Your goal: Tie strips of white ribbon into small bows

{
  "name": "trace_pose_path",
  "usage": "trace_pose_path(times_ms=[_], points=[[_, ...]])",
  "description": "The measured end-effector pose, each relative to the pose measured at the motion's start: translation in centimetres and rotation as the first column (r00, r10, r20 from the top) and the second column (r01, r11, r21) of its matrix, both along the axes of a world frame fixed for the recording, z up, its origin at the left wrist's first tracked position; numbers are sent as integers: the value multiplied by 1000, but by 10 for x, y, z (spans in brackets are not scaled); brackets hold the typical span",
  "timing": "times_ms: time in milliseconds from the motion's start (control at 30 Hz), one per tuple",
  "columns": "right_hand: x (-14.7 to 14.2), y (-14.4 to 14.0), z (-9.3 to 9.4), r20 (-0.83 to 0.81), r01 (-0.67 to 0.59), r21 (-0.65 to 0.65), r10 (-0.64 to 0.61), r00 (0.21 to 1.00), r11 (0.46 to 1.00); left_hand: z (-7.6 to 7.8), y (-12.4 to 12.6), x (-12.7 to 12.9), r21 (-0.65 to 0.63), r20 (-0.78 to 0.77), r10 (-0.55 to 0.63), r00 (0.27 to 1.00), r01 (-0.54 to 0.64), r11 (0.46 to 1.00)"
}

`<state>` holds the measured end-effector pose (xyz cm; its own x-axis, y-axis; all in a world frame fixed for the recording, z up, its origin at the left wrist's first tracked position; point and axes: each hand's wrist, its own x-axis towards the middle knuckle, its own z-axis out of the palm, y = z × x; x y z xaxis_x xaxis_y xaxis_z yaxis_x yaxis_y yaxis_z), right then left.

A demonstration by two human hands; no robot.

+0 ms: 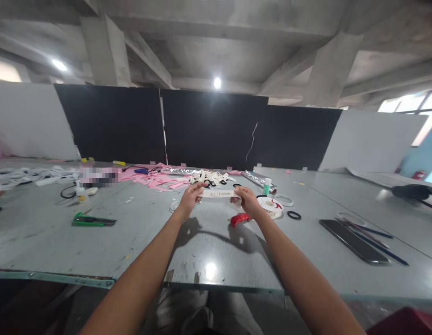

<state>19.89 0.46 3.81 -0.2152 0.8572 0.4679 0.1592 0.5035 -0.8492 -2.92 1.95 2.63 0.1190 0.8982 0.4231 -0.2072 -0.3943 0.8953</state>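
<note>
A green utility knife [93, 220], a dark phone [354, 241] (beside pens [371, 236]), and pink scraps [156, 179] on the table [62, 242]

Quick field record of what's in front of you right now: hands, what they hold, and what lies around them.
left hand: grips the left end of the white strip
right hand: grips the strip's right end
white strip: held level above the table, dark lettering, too small to read
red piece: on the table below the right hand
black ring: right of the hands
green cutter: far left
pink scraps: behind the hands
</note>
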Motion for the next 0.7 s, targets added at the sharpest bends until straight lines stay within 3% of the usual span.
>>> trace_pose_path(times_ms=[133, 267, 367, 500, 600, 700], points=[[1, -1, 1, -228, -154, -91, 130, 965, 984, 0, -10, 5, -168, -217, -235, 947, 201, 965], [-1, -4, 3, -377, -254, -136, 187, 907, 957, 2, -19, 10, -245, -338, -338, 878, 265, 933], [0, -10, 7, -481, -386, -165, 268, 835, 907, 3, -20, 9, -233, -208, -361, 909, 312, 921], [1, -17, 12, -591, -532, -202, 331, 736, 822, 6, -19, 8, -218, 133, -419, 898, 439, 872], [-3, -20, 12, -632, -558, -193, 333, 700, 807, 11, -23, 11, -220, 325, -359, 875, 439, 871], [-11, -24, 11, -642, -556, -185, 329, 693, 810, 16, -33, 16, -154, 372, -344, 862, 423, 893]])
